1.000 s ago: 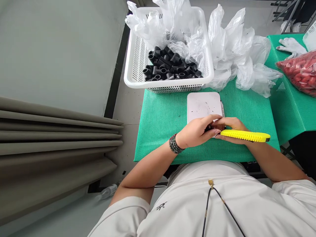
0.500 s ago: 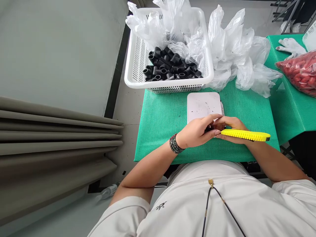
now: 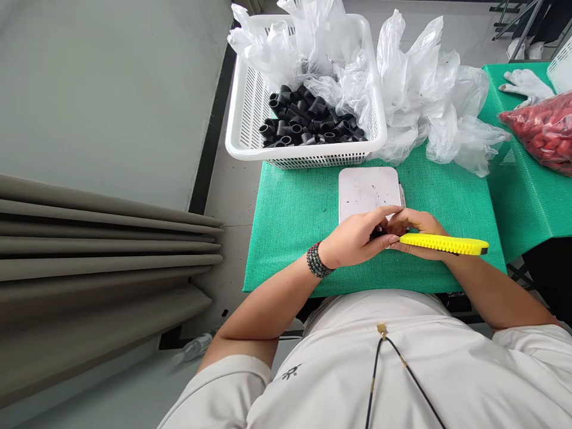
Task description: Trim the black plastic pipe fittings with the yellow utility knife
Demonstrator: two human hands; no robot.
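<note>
My left hand [image 3: 360, 239], with a beaded bracelet at its wrist, is curled round a small black piece [image 3: 379, 235], mostly hidden by the fingers. My right hand [image 3: 420, 229] is closed on a bright yellow tool [image 3: 447, 243] with a studded edge, which points to the right. The fingertips of both hands meet over the front edge of a white square scale-like device [image 3: 369, 187] scattered with black specks. Behind it, a white basket [image 3: 306, 152] holds many black pipe fittings [image 3: 308, 119] and clear plastic bags.
Crumpled clear bags [image 3: 442, 113] lie to the right of the basket on the green-covered table [image 3: 286, 220]. A second green table [image 3: 531, 202] at the right bears a white glove [image 3: 527, 84] and a bag of red parts [image 3: 545, 132].
</note>
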